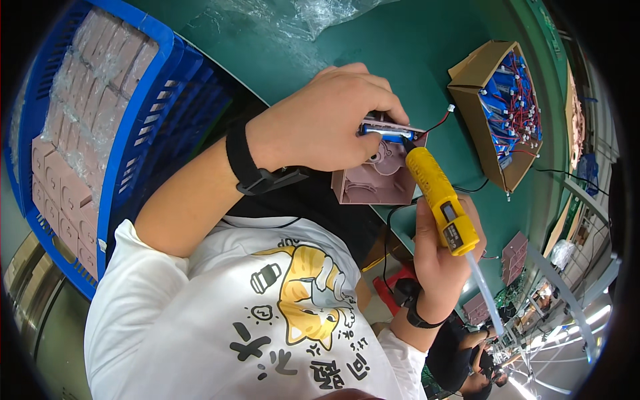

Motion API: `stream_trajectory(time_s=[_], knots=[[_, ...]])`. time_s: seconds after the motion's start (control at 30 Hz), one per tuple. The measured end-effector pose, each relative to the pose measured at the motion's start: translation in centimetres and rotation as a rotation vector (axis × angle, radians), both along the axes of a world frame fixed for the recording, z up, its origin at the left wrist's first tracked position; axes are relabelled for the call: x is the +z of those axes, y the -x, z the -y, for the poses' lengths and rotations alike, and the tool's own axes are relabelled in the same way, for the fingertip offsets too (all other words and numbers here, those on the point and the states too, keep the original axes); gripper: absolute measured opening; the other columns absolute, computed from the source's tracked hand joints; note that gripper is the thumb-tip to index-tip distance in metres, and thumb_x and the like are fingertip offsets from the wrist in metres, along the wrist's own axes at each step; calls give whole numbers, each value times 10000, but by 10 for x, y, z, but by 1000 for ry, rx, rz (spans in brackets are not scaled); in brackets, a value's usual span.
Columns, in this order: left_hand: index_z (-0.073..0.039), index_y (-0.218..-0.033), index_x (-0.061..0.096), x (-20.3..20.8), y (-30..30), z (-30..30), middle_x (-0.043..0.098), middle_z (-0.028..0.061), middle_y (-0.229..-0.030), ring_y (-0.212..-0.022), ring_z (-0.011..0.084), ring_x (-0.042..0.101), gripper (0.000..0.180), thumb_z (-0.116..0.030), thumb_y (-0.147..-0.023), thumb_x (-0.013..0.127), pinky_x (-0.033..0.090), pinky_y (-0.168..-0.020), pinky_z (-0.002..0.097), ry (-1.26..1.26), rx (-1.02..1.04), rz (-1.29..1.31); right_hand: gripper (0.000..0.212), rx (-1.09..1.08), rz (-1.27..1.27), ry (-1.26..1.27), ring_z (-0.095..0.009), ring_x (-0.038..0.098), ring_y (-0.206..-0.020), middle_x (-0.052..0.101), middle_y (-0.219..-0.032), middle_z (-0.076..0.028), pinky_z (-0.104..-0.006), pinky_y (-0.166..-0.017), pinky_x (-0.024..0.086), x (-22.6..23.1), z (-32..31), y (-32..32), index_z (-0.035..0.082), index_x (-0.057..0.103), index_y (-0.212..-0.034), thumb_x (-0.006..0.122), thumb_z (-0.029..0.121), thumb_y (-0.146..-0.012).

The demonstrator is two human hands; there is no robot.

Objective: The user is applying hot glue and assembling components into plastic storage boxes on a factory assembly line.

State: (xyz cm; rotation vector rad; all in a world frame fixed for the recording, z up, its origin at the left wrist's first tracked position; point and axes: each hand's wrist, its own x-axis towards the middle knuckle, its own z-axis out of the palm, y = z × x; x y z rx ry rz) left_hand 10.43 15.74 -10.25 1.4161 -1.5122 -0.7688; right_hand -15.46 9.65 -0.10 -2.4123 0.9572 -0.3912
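Note:
My left hand [333, 117] is closed on a pink plastic housing [377, 189], with its thumb inside by a blue battery [393, 135] and its fingers over the far wall. The battery lies along that wall; its red and black wires end in a white connector [451, 108] beyond the housing. In my right hand [440, 257] is a yellow hot glue gun [437, 190], its dark nozzle reaching the battery's right end. A translucent glue stick [485, 293] sticks out of its back. My left palm hides part of the housing; the right fingers are partly behind the gun.
A cardboard box [472, 100] of blue wired batteries stands at the right on the green table [420, 40]. To the left, a blue crate [163, 80] holds several pink housings [63, 180]. Clear plastic film [300, 13] lies at the far edge. Other people [460, 357] are at lower right.

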Motion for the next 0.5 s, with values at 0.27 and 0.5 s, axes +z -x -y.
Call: stream_trajectory(time_s=[0.27,0.5], knots=[[-80,-1215,817,-4,1,2,753,86,-1075,-1038,336,636,425,5,-812,713,518,-962,451,48,19,29,210,-62,-13,-211,-305,620,-699,640,-848,-128,-373,-651,477,-3,3,5,-29,718,-970,882,100,-959],[-79,-1220,814,-7,0,-1,755,89,-1084,-1052,336,640,400,-9,-835,728,522,-973,451,55,18,38,337,-114,-170,-205,-76,703,-862,772,-1041,-51,-240,-752,557,5,2,18,-77,735,-1301,867,115,-1057]])
